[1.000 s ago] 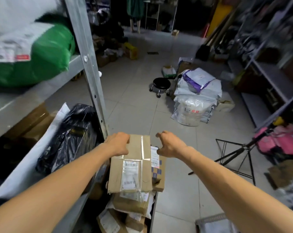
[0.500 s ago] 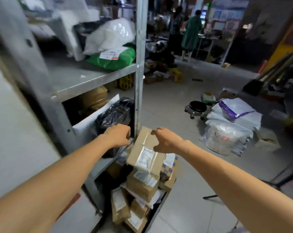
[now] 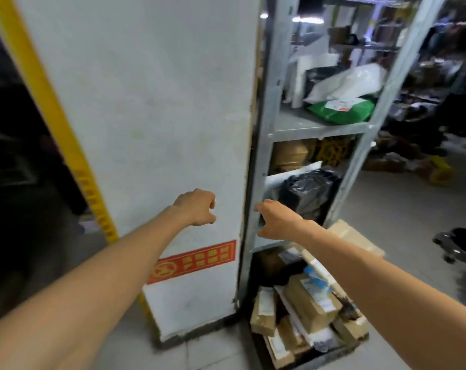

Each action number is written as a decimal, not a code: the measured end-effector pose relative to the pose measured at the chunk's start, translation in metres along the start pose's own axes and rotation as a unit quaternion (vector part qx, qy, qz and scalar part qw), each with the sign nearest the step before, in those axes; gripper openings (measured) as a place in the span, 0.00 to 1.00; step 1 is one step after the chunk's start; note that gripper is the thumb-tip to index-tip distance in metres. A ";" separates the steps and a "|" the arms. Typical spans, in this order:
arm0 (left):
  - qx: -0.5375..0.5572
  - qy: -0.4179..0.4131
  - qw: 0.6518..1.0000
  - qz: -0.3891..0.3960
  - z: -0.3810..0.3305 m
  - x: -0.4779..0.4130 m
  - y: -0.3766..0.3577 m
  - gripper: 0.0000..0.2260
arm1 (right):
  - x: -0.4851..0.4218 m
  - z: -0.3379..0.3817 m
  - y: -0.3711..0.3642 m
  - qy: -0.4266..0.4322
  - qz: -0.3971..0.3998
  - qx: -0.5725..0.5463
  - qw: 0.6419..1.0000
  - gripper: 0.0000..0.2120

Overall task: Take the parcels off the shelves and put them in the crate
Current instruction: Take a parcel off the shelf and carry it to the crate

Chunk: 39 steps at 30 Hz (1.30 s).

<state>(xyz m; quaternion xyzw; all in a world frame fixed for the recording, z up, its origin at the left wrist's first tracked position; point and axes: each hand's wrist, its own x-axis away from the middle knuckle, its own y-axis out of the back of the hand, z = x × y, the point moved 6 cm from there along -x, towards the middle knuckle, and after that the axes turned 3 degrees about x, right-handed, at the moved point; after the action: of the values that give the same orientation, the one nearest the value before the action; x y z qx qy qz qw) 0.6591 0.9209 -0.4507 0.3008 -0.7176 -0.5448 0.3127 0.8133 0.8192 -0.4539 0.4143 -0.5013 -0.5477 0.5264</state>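
A dark crate (image 3: 322, 355) on the floor at the lower right is heaped with several cardboard parcels (image 3: 310, 300). One taped box (image 3: 353, 236) lies on top, partly behind my right forearm. Above it, the metal shelves (image 3: 317, 128) hold a black bagged parcel (image 3: 310, 189), a brown box (image 3: 288, 153), a green parcel (image 3: 342, 110) and a white bag (image 3: 356, 80). My right hand (image 3: 275, 221) hovers at the shelf's front post beside the black bag, fingers apart and holding nothing. My left hand (image 3: 197, 206) is loosely curled in front of the white pillar, also holding nothing.
A white pillar (image 3: 146, 102) with a red sticker (image 3: 194, 260) and a yellow edge strip (image 3: 53, 108) fills the left and centre. A black wheeled stool (image 3: 464, 243) stands on the floor at the right. Blurred goods lie on the floor beyond.
Both hands have let go of the taped cardboard box, which now rests on the crate's pile. The view swung left toward the pillar, and my hands are now higher, at shelf level.
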 end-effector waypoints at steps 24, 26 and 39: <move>0.048 0.598 0.794 -0.092 0.273 0.495 -0.010 0.23 | 0.048 0.521 -0.079 0.582 0.104 0.033 0.806 0.25; 0.050 0.624 0.775 -0.091 0.270 0.507 -0.017 0.24 | 0.047 0.536 -0.087 0.608 0.108 0.041 0.785 0.22; 0.075 0.689 0.713 -0.108 0.327 0.550 -0.032 0.20 | 0.030 0.654 -0.129 0.662 0.139 0.035 0.736 0.27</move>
<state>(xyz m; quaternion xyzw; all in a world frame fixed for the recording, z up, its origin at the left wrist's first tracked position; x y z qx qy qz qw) 0.0652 0.6837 -0.4842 0.6907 -0.3043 -0.1614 0.6358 0.1476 0.8559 -0.4783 0.6158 -0.0970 -0.0380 0.7810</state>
